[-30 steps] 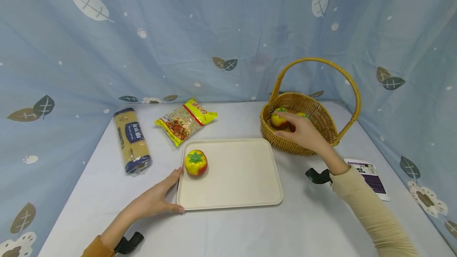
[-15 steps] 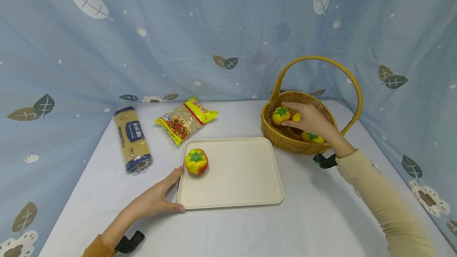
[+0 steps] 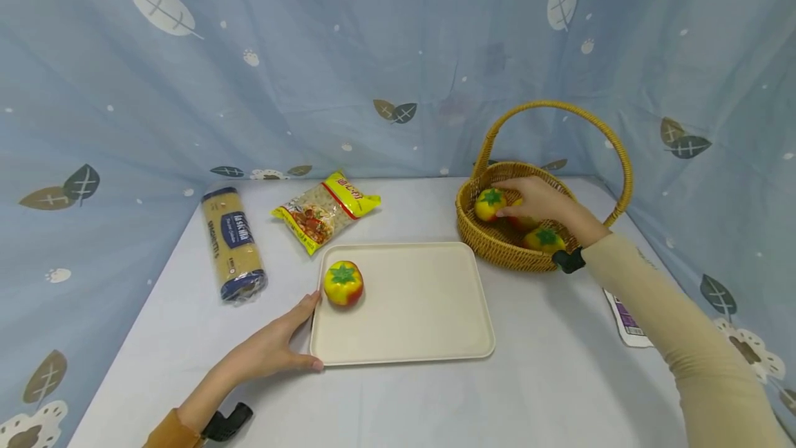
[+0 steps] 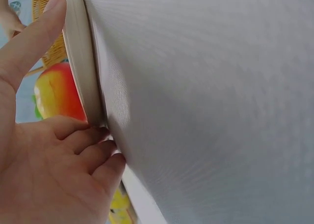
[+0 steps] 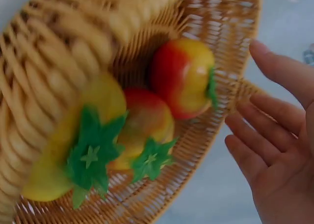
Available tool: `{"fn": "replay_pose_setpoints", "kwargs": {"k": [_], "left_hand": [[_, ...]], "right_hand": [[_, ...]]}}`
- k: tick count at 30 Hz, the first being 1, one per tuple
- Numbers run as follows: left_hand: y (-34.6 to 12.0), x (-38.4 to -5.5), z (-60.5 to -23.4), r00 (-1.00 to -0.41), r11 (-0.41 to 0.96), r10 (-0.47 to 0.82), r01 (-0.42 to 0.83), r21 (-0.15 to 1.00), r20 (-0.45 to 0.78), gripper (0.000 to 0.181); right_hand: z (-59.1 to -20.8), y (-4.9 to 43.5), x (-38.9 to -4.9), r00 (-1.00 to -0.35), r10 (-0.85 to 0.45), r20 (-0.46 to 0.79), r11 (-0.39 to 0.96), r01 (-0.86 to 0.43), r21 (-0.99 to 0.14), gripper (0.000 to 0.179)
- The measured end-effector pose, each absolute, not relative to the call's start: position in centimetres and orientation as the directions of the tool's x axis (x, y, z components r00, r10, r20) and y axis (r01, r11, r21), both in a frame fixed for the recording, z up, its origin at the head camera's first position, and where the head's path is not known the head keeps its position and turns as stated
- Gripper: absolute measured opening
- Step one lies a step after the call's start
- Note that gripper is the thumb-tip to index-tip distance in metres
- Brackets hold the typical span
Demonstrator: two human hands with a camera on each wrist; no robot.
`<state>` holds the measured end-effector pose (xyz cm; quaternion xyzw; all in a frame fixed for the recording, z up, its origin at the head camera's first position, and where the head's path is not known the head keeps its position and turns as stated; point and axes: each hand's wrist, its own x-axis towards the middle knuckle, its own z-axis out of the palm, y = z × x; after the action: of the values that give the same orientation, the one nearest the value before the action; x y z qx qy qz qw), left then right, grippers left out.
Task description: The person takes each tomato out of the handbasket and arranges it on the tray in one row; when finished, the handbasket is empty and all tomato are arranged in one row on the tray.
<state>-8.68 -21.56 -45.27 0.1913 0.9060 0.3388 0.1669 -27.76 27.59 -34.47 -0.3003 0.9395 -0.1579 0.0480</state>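
Observation:
My left hand (image 3: 270,348) rests at the left edge and near-left corner of a cream tray (image 3: 417,303). In the left wrist view its thumb and fingers (image 4: 73,140) touch the tray's rim. One yellow-red toy fruit with a green leafy top (image 3: 343,285) sits at the tray's left side. Over the wicker basket (image 3: 510,258), my right hand (image 3: 541,200) is spread beside the leftmost fruit (image 3: 489,204). The right wrist view shows that hand with extended fingers, apart from the fruits. Two more such fruits, a middle one (image 5: 147,121) and a nearer one (image 5: 54,160), lie inside.
Behind the tray lies a yellow food packet (image 3: 326,211). A spaghetti pack (image 3: 233,244) is at the left. The basket's tall arched handle (image 3: 553,104) rises over it. A white and purple packet (image 3: 628,323) lies partly under the right sleeve. A patterned curtain (image 3: 298,54) hangs behind.
My right hand has shifted back and to the right over the basket, showing more of the fruits. My left hand, the tray and its fruit stay put.

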Motion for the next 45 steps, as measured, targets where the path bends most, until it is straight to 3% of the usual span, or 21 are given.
{"fn": "replay_pose_setpoints", "kwargs": {"k": [8, 19, 33, 45], "left_hand": [[-21.5, -8.6, -45.1, -0.872, 0.691, 0.461, 0.236, 0.684, -0.165, 0.119], [-21.5, -8.5, -44.8, -0.872, 0.686, 0.464, 0.242, 0.686, -0.157, 0.119], [-21.6, -8.6, -45.1, -0.87, 0.681, 0.469, 0.247, 0.689, -0.152, 0.119], [-21.5, -8.6, -45.1, -0.875, 0.692, 0.456, 0.232, 0.683, -0.165, 0.12]], "right_hand": [[-35.2, 28.5, -30.2, -0.815, -0.568, -0.114, 0.781, -0.49, -0.387, 0.06], [-36.2, 29.3, -31.7, -0.83, -0.526, -0.186, 0.776, -0.378, -0.505, 0.06], [-37.0, 28.9, -32.8, -0.842, -0.485, -0.236, 0.841, -0.374, -0.39, 0.067], [-37.7, 28.8, -33.0, -0.832, -0.482, -0.274, 0.851, -0.37, -0.373, 0.077]]}}
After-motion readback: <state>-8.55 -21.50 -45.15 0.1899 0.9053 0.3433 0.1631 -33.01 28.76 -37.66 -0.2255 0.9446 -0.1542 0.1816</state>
